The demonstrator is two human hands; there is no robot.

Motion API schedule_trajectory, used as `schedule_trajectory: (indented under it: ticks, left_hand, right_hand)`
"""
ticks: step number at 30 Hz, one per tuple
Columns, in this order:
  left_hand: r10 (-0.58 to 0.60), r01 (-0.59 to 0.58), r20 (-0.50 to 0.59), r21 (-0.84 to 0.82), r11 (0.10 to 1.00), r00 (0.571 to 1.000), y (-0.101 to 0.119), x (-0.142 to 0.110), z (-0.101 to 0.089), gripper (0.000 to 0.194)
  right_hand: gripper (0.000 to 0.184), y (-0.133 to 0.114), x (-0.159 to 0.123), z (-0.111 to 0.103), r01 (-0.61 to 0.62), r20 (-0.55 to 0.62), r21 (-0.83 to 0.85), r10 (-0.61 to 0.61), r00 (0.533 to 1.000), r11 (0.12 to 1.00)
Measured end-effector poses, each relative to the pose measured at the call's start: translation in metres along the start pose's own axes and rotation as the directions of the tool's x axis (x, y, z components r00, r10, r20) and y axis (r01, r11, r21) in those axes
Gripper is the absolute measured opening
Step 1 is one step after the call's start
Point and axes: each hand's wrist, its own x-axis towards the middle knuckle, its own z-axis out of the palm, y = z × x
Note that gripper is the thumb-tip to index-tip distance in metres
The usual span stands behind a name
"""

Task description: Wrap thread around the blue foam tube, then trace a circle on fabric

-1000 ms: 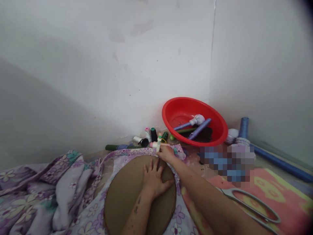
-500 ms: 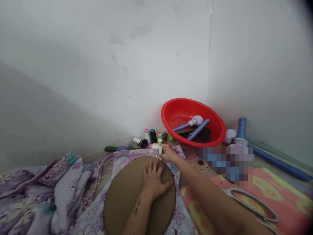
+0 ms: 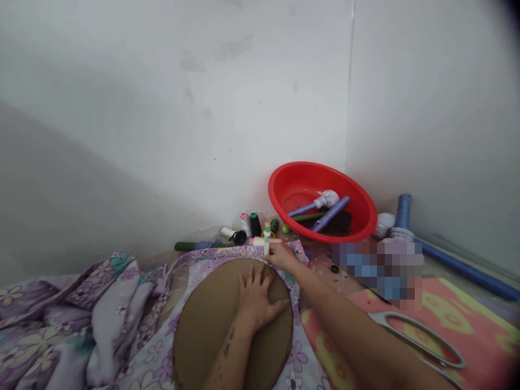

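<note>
Cardboard disc rimmed with floral fabric

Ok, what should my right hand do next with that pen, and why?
Probably draw the pen along the rim of the round cardboard on the floral fabric: your right hand holds it upright at the edge, while your left hand lies flat holding the cardboard down.

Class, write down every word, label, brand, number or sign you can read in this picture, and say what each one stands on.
No text can be read.
Any marks on the small white tube in the right hand are too small to read.
Any labels on the thread spools are too small to read.
The pixelated patch right of the red basin is too blurred to read.
</note>
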Motion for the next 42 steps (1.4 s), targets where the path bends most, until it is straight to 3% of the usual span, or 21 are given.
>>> schedule_trajectory:
  ticks: [10,22,42]
  left_hand:
    - [0.032,-0.034,-0.056,-0.026,0.999,0.998,-0.005,0.003,0.008,0.073]
    - [0.024,-0.024,-0.015,-0.007,1.0,1.0,-0.003,0.001,0.004,0.075]
    - [0.016,-0.017,-0.031,-0.024,1.0,0.999,-0.004,0.001,0.006,0.072]
  right_hand:
    - [0.023,-0.006,0.007,0.006,0.081,-0.096,0.058,-0.076,0.993,0.995]
    - [0.03,-0.019,0.012,0.018,-0.004,-0.039,-0.051,0.002,0.999,0.999]
    - [0.03,-0.013,0.015,0.011,0.039,-0.016,-0.105,-0.041,0.999,0.994]
